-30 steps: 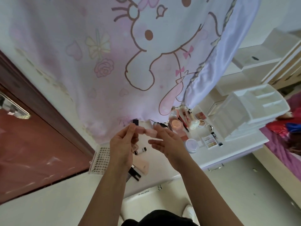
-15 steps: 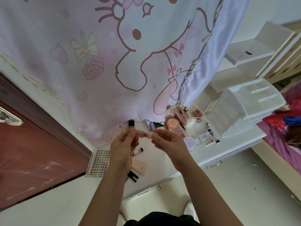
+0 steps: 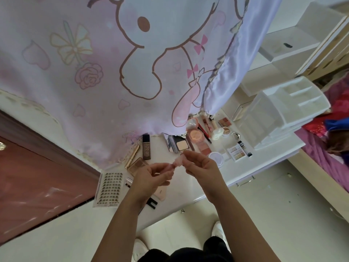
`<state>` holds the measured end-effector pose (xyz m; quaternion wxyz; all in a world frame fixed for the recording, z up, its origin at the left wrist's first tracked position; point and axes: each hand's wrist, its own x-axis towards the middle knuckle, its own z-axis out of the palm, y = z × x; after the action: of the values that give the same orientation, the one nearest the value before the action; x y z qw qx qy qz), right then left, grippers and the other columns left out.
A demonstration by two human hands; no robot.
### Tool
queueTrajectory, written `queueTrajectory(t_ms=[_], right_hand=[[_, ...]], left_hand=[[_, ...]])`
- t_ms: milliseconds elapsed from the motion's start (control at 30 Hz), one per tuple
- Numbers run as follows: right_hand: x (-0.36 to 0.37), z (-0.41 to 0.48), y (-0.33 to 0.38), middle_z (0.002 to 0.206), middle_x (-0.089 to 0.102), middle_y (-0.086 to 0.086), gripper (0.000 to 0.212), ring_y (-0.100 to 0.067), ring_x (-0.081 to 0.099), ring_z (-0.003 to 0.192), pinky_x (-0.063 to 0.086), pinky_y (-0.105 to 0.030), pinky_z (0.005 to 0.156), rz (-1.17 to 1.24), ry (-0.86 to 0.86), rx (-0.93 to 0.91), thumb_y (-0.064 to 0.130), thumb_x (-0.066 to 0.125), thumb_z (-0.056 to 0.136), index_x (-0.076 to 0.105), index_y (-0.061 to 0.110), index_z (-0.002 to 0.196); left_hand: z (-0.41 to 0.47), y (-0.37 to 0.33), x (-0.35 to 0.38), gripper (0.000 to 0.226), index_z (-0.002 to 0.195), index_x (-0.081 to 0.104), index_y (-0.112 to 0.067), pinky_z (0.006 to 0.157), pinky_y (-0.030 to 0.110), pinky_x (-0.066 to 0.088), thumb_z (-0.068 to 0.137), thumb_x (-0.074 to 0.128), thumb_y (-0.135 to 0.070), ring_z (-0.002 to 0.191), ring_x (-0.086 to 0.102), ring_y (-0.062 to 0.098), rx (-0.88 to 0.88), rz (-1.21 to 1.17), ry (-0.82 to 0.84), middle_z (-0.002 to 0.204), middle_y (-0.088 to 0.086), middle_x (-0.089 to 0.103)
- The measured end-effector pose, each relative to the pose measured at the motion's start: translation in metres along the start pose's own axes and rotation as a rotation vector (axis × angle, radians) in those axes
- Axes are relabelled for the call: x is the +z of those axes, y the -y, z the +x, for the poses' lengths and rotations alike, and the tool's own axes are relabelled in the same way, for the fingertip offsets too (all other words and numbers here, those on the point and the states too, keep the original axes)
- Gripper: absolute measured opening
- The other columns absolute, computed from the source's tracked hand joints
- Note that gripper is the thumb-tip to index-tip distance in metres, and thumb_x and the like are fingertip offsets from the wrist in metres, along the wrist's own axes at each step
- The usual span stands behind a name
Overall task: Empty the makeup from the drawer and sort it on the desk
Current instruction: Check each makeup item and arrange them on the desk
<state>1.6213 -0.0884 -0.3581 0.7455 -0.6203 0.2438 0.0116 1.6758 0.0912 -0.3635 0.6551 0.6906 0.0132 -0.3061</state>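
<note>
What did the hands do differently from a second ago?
The right hand curled its straight fingers into a pinch on the small pink item. The left hand, which also pinches it, sank toward the person, uncovering the dark bottle. Everything lying on the desk stayed put.

Hands over the middle of the desk (image 3: 188,188) now, left hand (image 3: 151,175) and right hand (image 3: 200,166) pinching a small piece (image 3: 177,162) between them. Lash card (image 3: 110,189) lies far left. Tube (image 3: 132,156) and bottle (image 3: 146,149) lie side by side behind the left hand. Compact (image 3: 178,145) behind the right hand, jar (image 3: 217,158) just right of that hand, then palette (image 3: 237,153), organiser (image 3: 279,118) at the right end. Curtain (image 3: 113,72) hangs over the back edge.
</note>
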Motion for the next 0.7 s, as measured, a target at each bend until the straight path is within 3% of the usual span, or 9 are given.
queueTrajectory(t_ms=[100,233,367,467,567,700], right_hand=[[-0.008,0.005,-0.010,0.108,0.076,0.008,0.027,-0.011,0.069,0.106,0.055,-0.032,0.092,-0.063,-0.015,0.040,0.024,0.073,0.091,0.072,0.024,0.118],[-0.014,0.015,-0.021,0.107,0.076,0.008,0.027,-0.013,0.070,0.105,0.053,-0.025,0.084,-0.104,-0.004,0.092,0.026,0.073,0.091,0.072,0.024,0.118],[-0.016,0.028,-0.030,0.108,0.076,0.010,0.026,-0.011,0.069,0.104,0.056,-0.028,0.089,-0.157,0.028,0.116,0.026,0.072,0.091,0.073,0.027,0.118],[-0.017,0.036,-0.038,0.115,0.072,0.014,0.030,-0.010,0.069,0.103,0.057,-0.027,0.085,-0.186,0.048,0.111,0.028,0.071,0.093,0.069,0.030,0.123],[-0.026,0.045,-0.054,0.115,0.070,0.010,0.031,-0.009,0.070,0.094,0.056,-0.025,0.076,-0.124,-0.114,0.132,0.030,0.067,0.095,0.064,0.028,0.126],[-0.052,0.052,-0.100,0.111,0.070,0.005,0.026,-0.014,0.067,0.096,0.055,-0.039,0.091,-0.310,-0.289,0.210,0.027,0.059,0.097,0.064,0.026,0.123]], left_hand=[[0.005,0.011,0.006,0.024,0.105,0.077,-0.019,0.084,0.026,0.054,0.081,0.081,-0.018,0.095,0.069,0.012,-0.020,0.103,0.029,0.101,0.001,0.076],[0.012,0.027,0.011,0.022,0.103,0.079,-0.021,0.093,0.036,0.052,0.081,0.081,-0.022,0.103,0.068,0.019,-0.080,0.060,0.015,0.102,0.002,0.076],[0.019,0.040,0.015,0.020,0.102,0.078,-0.017,0.086,0.028,0.051,0.083,0.079,-0.017,0.096,0.068,0.016,-0.115,0.022,-0.018,0.101,0.005,0.076],[0.029,0.052,0.016,0.018,0.100,0.079,-0.018,0.069,0.023,0.047,0.083,0.079,-0.021,0.077,0.059,0.009,-0.138,0.028,-0.049,0.090,0.002,0.073],[0.045,0.071,0.023,0.021,0.104,0.077,-0.011,0.067,0.027,0.051,0.084,0.078,-0.020,0.072,0.054,0.016,-0.209,-0.102,-0.135,0.080,0.004,0.065],[0.068,0.104,0.041,0.025,0.107,0.072,-0.001,0.082,0.029,0.059,0.086,0.077,-0.015,0.077,0.064,0.018,-0.334,-0.254,-0.238,0.089,0.010,0.069]])
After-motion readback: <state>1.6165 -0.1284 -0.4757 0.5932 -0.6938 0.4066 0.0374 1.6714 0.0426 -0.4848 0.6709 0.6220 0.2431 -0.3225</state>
